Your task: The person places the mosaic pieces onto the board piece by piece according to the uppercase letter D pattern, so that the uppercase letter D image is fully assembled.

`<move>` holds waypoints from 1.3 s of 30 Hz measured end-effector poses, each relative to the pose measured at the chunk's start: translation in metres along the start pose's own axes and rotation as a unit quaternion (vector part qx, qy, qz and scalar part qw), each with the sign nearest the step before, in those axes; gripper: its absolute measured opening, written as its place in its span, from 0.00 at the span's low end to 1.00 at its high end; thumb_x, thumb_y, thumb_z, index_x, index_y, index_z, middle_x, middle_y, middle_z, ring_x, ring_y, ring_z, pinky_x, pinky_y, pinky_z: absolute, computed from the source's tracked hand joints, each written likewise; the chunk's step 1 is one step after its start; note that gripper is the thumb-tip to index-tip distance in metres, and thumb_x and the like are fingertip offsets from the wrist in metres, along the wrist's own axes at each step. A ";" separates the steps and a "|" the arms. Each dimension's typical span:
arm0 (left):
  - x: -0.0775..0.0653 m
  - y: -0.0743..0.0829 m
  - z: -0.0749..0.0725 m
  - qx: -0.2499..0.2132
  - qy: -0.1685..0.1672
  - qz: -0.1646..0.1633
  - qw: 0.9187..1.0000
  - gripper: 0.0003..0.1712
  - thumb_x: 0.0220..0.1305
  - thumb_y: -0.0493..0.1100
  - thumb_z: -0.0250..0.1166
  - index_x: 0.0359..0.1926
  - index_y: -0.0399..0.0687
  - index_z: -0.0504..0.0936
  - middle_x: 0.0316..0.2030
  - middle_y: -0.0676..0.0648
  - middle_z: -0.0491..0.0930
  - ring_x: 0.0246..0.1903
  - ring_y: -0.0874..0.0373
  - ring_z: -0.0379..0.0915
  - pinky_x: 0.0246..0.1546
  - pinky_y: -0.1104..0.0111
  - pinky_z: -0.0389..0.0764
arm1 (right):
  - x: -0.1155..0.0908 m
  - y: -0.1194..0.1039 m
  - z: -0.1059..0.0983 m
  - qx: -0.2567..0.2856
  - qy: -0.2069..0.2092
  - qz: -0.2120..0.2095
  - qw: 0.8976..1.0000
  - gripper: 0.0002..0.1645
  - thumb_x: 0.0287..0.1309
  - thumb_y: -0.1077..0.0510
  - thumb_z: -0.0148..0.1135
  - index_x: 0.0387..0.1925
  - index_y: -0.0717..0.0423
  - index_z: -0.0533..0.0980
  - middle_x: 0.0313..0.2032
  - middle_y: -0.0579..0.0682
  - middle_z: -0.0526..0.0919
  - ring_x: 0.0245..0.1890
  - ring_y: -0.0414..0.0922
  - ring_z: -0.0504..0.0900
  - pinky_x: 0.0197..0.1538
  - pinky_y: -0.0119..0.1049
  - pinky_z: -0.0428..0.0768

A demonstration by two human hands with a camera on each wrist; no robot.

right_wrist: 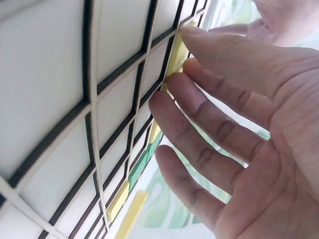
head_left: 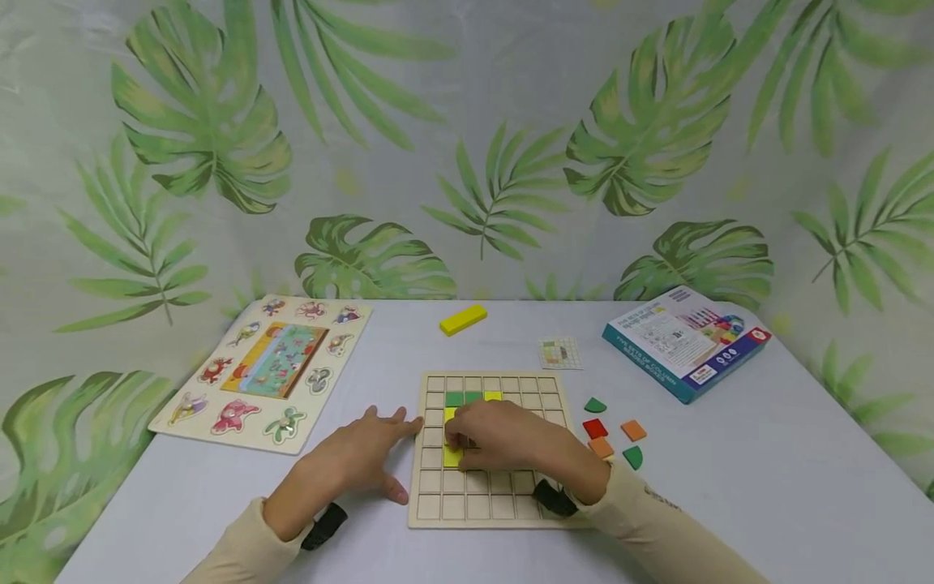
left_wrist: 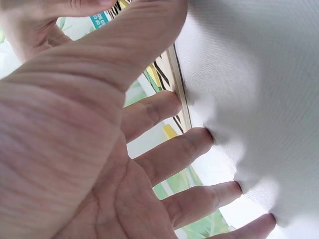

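Note:
A square wooden grid board (head_left: 474,509) lies on the white table. My right hand (head_left: 503,438) reaches over its left part, thumb and fingertips touching a yellow tile (right_wrist: 178,55) set in the grid, fingers only gently bent. In the head view a yellow tile (head_left: 452,457) shows beneath the fingertips, and green tiles (head_left: 463,398) and another yellow tile (head_left: 493,396) sit in an upper row. The hand hides some cells. My left hand (head_left: 361,454) rests beside the board's left edge, its fingers spread, fingertips on the table and one at the edge.
Loose red (head_left: 594,427), orange (head_left: 633,430) and green pieces (head_left: 594,404) lie right of the board. Behind are a small pattern card (head_left: 559,354), a yellow bar (head_left: 463,319) and a boxed set (head_left: 686,342). An animal puzzle board (head_left: 263,373) lies at left.

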State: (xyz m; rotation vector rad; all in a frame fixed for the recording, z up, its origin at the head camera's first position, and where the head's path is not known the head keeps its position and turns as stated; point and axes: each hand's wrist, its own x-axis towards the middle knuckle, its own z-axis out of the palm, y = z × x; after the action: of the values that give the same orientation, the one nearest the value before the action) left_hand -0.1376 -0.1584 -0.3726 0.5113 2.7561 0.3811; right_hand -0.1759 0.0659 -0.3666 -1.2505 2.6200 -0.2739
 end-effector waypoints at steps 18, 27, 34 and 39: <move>-0.002 0.001 -0.003 -0.007 -0.008 0.001 1.000 0.57 0.37 0.55 0.83 0.72 0.54 0.70 0.73 0.39 0.64 0.70 0.24 0.53 0.60 0.32 0.66 | -0.001 -0.004 0.002 -0.042 0.019 -0.006 0.999 0.11 0.52 0.50 0.77 0.33 0.45 0.81 0.27 0.35 0.77 0.28 0.32 0.71 0.34 0.25 0.73; -0.002 0.002 -0.002 -0.006 0.001 0.006 1.000 0.57 0.36 0.55 0.83 0.71 0.53 0.71 0.72 0.38 0.65 0.70 0.24 0.54 0.60 0.32 0.67 | 0.001 -0.003 0.000 -0.062 0.019 -0.010 0.998 0.12 0.50 0.50 0.78 0.32 0.44 0.80 0.27 0.36 0.78 0.28 0.31 0.72 0.33 0.25 0.74; -0.002 0.002 -0.002 -0.002 0.004 0.007 1.000 0.57 0.36 0.55 0.83 0.71 0.53 0.71 0.72 0.38 0.65 0.69 0.23 0.55 0.60 0.32 0.67 | 0.001 -0.003 0.001 -0.066 0.011 -0.010 0.998 0.12 0.51 0.50 0.78 0.34 0.44 0.80 0.28 0.35 0.77 0.28 0.31 0.72 0.33 0.25 0.74; -0.003 0.003 -0.002 -0.001 0.005 0.007 1.000 0.57 0.36 0.55 0.83 0.71 0.53 0.71 0.72 0.38 0.65 0.69 0.23 0.55 0.59 0.32 0.67 | 0.001 -0.003 0.000 -0.073 0.005 -0.010 0.997 0.13 0.52 0.49 0.77 0.34 0.45 0.79 0.27 0.35 0.75 0.27 0.31 0.71 0.32 0.25 0.73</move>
State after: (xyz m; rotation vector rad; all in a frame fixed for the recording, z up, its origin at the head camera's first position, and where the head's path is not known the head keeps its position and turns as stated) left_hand -0.1348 -0.1574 -0.3688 0.5306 2.7627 0.3919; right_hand -0.1739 0.0632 -0.3658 -1.3231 2.6803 -0.0942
